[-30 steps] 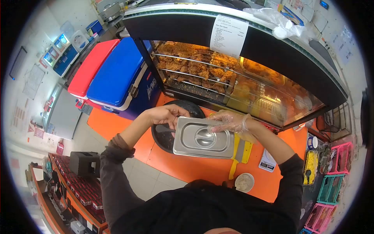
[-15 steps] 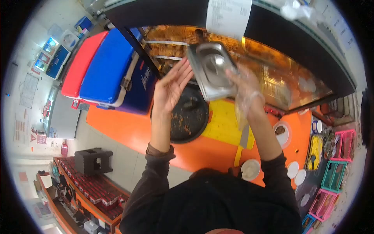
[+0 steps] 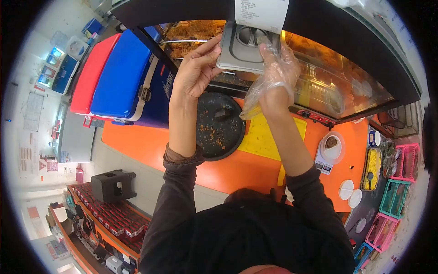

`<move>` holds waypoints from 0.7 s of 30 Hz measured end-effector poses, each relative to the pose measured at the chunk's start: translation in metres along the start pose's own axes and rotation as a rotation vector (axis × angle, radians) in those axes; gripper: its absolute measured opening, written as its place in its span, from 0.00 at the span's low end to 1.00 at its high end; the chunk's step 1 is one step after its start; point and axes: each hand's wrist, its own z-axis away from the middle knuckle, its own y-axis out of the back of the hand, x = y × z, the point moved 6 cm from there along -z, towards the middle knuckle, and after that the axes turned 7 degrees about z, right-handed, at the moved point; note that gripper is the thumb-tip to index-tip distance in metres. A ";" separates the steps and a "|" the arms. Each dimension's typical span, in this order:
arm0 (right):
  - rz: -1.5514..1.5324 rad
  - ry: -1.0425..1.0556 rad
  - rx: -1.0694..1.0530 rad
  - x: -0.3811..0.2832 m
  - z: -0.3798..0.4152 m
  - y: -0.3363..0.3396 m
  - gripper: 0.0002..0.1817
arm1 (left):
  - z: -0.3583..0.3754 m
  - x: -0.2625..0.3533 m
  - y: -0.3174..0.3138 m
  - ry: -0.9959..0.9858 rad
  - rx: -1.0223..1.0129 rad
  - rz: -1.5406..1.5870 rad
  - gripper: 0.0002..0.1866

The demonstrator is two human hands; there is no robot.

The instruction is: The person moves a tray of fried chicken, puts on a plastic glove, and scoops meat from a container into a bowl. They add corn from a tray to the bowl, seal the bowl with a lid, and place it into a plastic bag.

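A stainless steel food pan (image 3: 238, 55) with a recessed lid is raised in front of the glass food warmer (image 3: 340, 86), just under a hanging receipt (image 3: 261, 13). My left hand (image 3: 197, 68) is bare, its fingers gripping the pan's left edge. In a loose clear plastic glove, my right hand (image 3: 277, 68) clasps the pan's right side, the thumb over the lid near its round handle. Below the hands lies a round black tray (image 3: 214, 132) with orange crumbs and a small dark object. Beside it a yellow cutting board (image 3: 260, 137) is partly covered by the glove.
Red and blue cooler boxes (image 3: 123, 77) stand left on the orange table (image 3: 137, 141). To the right are a small scale (image 3: 325, 165) bearing a plastic bowl (image 3: 336, 155), white lids (image 3: 346, 189), a yellow food container (image 3: 370, 176) and coloured baskets (image 3: 392, 198).
Both hands have raised the pan up and away toward the warmer. My left fingers, spread beside the pan before, now grip its edge. The view has shifted slightly.
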 end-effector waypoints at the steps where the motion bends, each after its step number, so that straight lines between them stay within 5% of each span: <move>1: 0.091 0.037 0.082 0.002 0.000 0.002 0.20 | -0.005 -0.003 0.004 0.033 -0.009 0.024 0.22; 6: 0.282 0.175 0.134 0.022 -0.033 -0.002 0.23 | -0.048 -0.014 0.013 0.055 -0.079 0.146 0.22; 8: 0.079 0.170 0.121 0.020 -0.041 -0.008 0.18 | -0.072 -0.014 0.016 0.072 -0.145 0.201 0.17; 9: -0.014 0.069 0.027 0.028 -0.044 -0.013 0.28 | -0.084 -0.015 0.020 0.072 -0.115 0.191 0.11; 12: -0.228 -0.035 -0.016 0.017 -0.037 -0.026 0.30 | -0.108 -0.023 0.026 0.218 -0.210 0.376 0.10; 16: -0.358 0.086 -0.028 0.029 -0.047 -0.030 0.29 | -0.132 -0.031 0.028 0.136 -0.188 0.538 0.13; 18: -0.363 0.127 -0.001 0.028 -0.044 -0.034 0.25 | -0.146 -0.031 0.028 0.198 -0.305 0.561 0.11; 21: -0.302 0.194 0.017 0.019 -0.043 -0.042 0.18 | -0.165 -0.039 0.038 0.292 -0.151 0.601 0.10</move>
